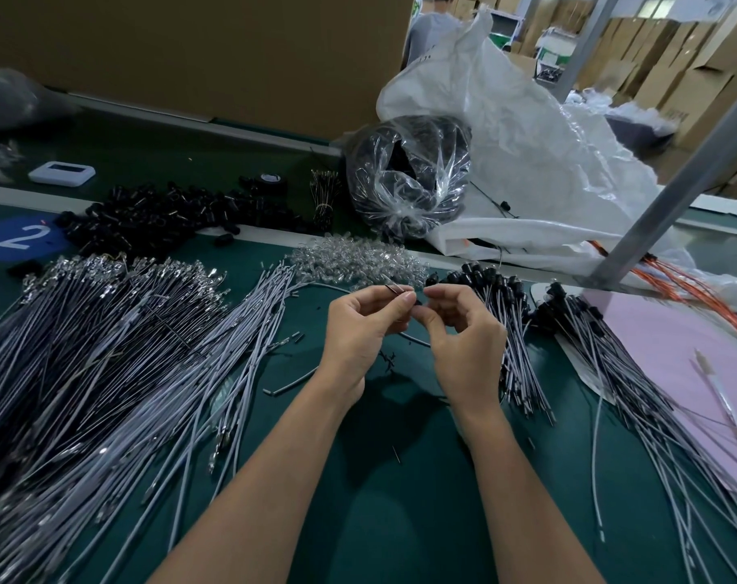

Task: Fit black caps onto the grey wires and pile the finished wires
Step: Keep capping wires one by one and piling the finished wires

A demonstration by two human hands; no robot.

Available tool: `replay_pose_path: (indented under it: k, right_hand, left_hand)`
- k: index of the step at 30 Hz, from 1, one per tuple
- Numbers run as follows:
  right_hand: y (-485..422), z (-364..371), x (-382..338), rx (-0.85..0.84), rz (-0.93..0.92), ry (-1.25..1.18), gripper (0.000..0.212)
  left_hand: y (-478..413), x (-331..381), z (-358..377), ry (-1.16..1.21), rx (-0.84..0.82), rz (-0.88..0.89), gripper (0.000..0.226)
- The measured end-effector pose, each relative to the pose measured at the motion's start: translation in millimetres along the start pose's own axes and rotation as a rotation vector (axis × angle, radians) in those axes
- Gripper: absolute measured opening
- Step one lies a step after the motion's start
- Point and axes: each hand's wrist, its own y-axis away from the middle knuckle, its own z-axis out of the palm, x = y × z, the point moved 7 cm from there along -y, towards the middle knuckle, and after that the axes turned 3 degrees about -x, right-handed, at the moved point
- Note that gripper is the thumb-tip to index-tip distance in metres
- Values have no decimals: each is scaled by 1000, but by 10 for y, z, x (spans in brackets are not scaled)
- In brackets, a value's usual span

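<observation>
- Grey wire: held just left of the capped-wire pile; left hand pinches its tip.
- Black cap: clamped between thumb and fingertips of the right hand, close beside that tip.
- Handling, judged: wire light and limp, so grip close behind the tip; cap small, easily dropped.
- Orientation: tip points right toward the cap; the remainder curves away below.

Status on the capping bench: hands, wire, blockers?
Left hand pinches grey wire end; right hand pinches black cap at its tip. Seating hidden by fingers. Finished pile right of hands; nothing blocking.
</observation>
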Motion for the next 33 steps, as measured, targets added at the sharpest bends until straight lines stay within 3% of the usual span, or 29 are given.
replay_pose_path:
  k: [13,20,29,33]
  right_hand:
    - [-7,58,34,-82,27,-1,11]
    - [14,85,-3,-112,11,26,9]
    - [26,120,57,-155,42,119,11]
    - [9,118,47,-158,78,-10,19]
  left_hand:
    - [11,-5,16,116,-47,-82,11]
    - [32,27,2,61,-10,-80,13]
    - [16,287,-362,233,255,104,10]
    - [11,403,-648,331,440,146,12]
